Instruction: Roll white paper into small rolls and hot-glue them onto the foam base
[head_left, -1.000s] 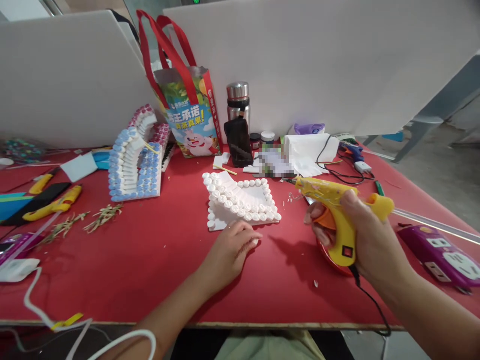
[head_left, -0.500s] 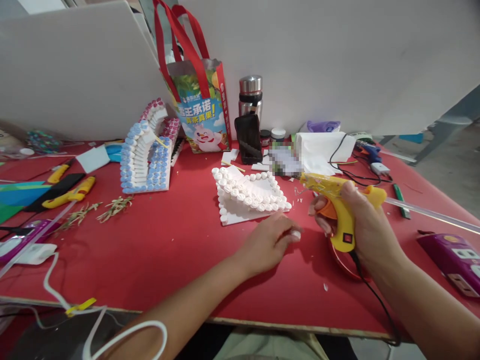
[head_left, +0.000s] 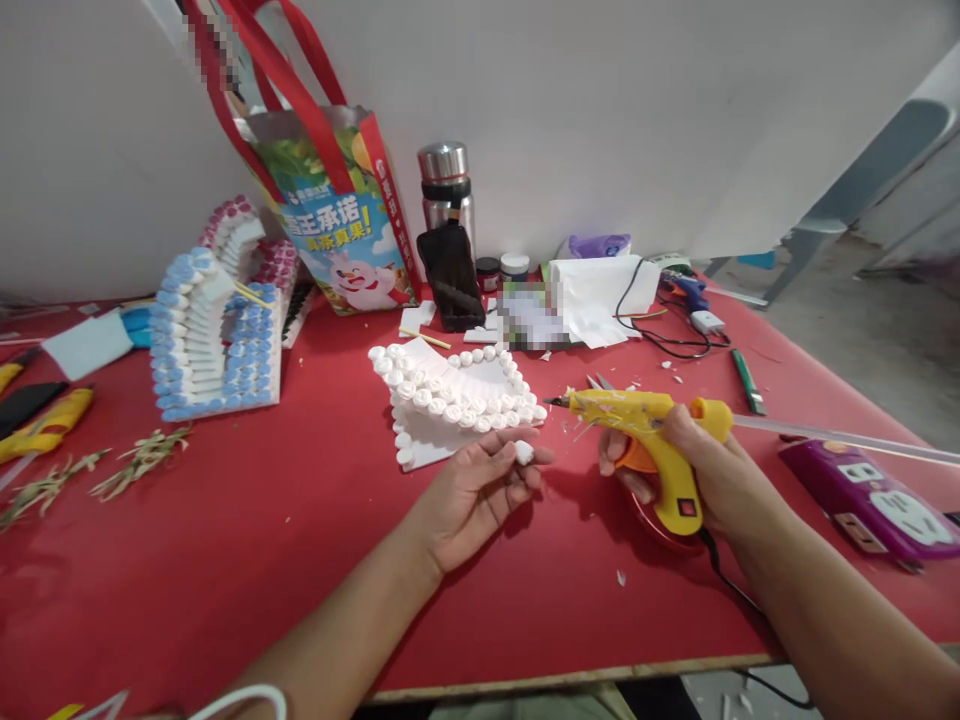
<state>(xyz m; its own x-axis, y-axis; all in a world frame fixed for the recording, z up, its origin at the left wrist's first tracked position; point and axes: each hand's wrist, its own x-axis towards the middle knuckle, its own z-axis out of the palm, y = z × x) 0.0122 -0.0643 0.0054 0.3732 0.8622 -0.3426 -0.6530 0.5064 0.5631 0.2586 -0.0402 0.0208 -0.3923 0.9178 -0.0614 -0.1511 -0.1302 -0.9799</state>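
Note:
A small white rosette (head_left: 524, 453) is pinched between the thumb and fingers of my left hand (head_left: 480, 490), palm turned upward. My right hand (head_left: 705, 460) grips a yellow glue gun (head_left: 679, 470) by its handle, fingers at the orange trigger; its nozzle points left toward the rosette, apart from it. A clear glue stick (head_left: 825, 435) sticks out of the gun's back. Just behind my left hand stands a white board piece (head_left: 439, 445) with a curved strip, edged with rows of white rosettes. Under the gun lies a round red object, partly hidden.
Blue and pink rosette pieces (head_left: 217, 335) stand at left beside a printed bag (head_left: 345, 230). A steel flask (head_left: 446, 185) and a phone (head_left: 448, 275) are at the back. At right lie a purple power strip (head_left: 862, 500) and a green cutter (head_left: 748, 382).
My left hand has turned palm up and lifted, showing the rosette in its fingers. The glue gun stays in my right hand. The camera view has shifted to the right.

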